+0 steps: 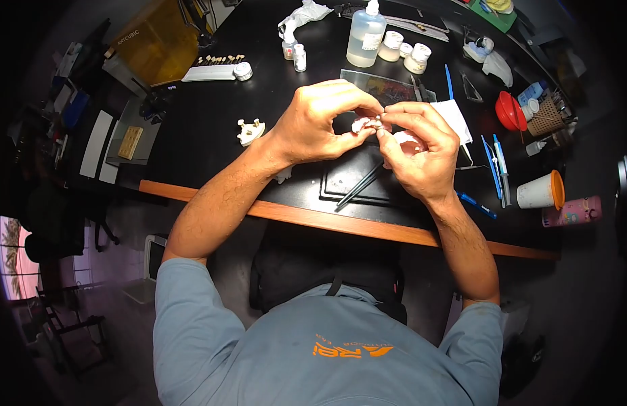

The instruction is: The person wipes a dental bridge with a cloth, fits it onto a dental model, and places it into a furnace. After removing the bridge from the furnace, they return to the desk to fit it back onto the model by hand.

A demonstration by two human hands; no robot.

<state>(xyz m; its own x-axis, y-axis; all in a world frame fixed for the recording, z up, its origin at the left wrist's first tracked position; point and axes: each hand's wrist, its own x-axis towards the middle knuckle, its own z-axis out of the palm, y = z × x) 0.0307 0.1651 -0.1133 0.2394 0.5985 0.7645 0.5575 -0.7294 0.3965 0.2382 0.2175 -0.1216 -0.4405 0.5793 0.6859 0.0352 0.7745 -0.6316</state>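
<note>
Close over the black table, both hands meet fingertip to fingertip around a small pink-and-white dental model (362, 125) with tooth-like shapes. My left hand (320, 118) pinches its left side between thumb and fingers. From the right, my right hand (425, 149) has thumb and fingertips closed on the other side. A rounded pinkish-white part (409, 141) shows inside the curl of the right hand, partly hidden by the fingers. Left of the left wrist lies a cream dental model (250, 132) with upright pegs. Dark slim tools (359, 187) rest below the hands.
A glass palette (388, 88) lies beyond the hands, near a clear bottle (365, 37) and several small jars (416, 59). On the right are blue-handled tools (496, 169), a red bowl (508, 111) and a white cup (535, 193). A tooth shade guide (215, 72) lies back left.
</note>
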